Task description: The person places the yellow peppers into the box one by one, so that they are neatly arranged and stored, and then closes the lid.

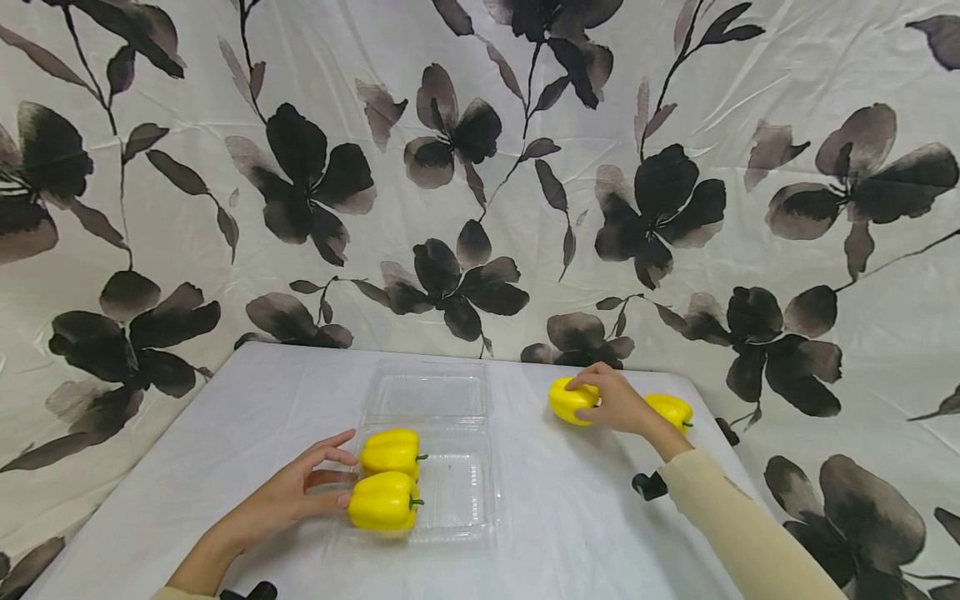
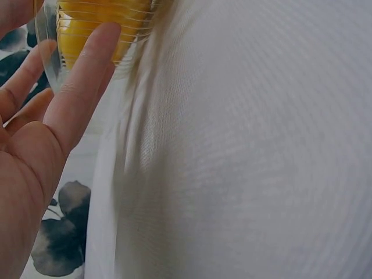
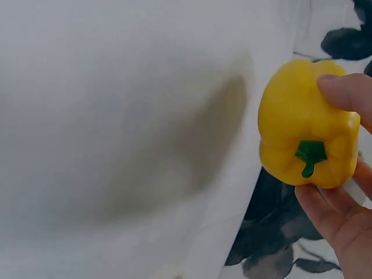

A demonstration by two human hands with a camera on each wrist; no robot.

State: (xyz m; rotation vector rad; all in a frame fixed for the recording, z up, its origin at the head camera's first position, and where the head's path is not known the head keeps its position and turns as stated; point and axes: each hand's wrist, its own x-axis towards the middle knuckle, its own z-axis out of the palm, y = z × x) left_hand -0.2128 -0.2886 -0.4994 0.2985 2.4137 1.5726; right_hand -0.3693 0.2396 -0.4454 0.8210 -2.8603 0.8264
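Note:
My right hand point(image 1: 618, 403) grips a yellow bell pepper point(image 3: 290, 110) with a green stem, thumb on one side and fingers on the other. In the right wrist view its shadow falls on the white cloth. At the left side of a clear plastic clamshell container point(image 1: 453, 492), my left hand point(image 1: 288, 492) has its fingers extended against the wall. Two more yellow bell peppers, a far one point(image 1: 388, 452) and a near one point(image 1: 381, 502), lie in the container's left half, stems pointing right. Its ribbed wall shows in front of the yellow in the left wrist view.
The container's lid point(image 1: 427, 396) lies folded open toward the back. Another yellow bell pepper point(image 1: 669, 410) rests at the table's right side, partly behind my right wrist. A white cloth point(image 1: 555, 517) covers the table, and a floral curtain point(image 1: 450, 208) hangs behind it.

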